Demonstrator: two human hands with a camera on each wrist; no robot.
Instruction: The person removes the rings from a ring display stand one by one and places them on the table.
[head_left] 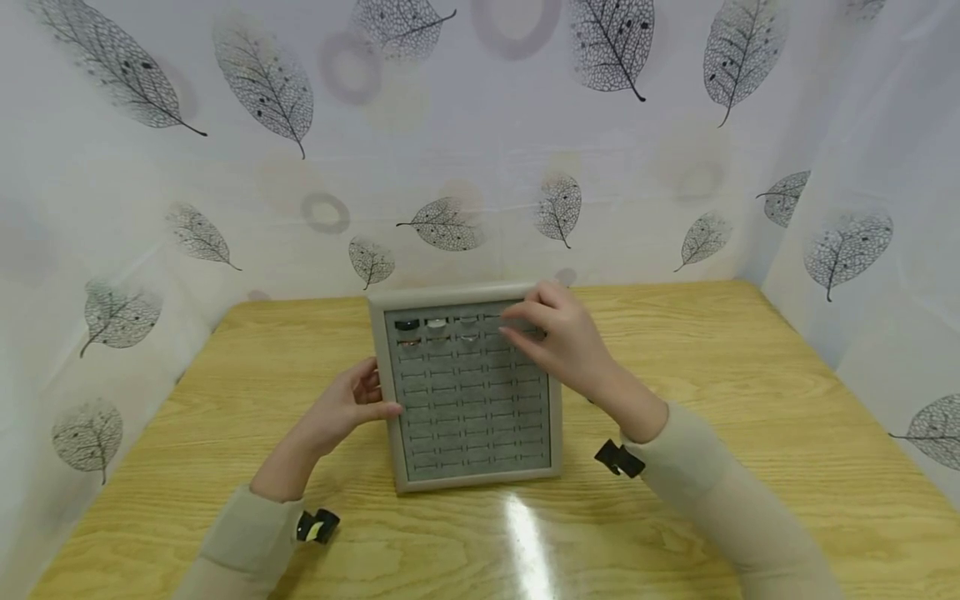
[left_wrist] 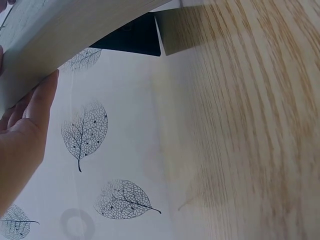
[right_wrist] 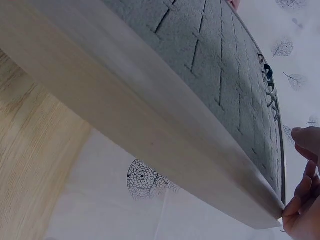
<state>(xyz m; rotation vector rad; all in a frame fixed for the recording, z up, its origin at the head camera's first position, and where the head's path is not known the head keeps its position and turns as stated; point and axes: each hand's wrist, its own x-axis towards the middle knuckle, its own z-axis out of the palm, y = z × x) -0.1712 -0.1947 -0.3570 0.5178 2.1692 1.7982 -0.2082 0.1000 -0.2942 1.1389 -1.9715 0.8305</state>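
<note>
Several rings [head_left: 437, 325] in gray tray [head_left: 465, 482]

No text, label, brand, number or sign can be read in any view. The grey ring display tray [head_left: 465, 400] in the middle of the wooden table [head_left: 750, 375] carries no lettering on its frame or slotted pad. The curtain [head_left: 480, 150] at the far side shows only printed leaves and rings.

A wooden table [head_left: 750, 400] stands before leaf-patterned white curtains [head_left: 225, 167], glare on it.
</note>
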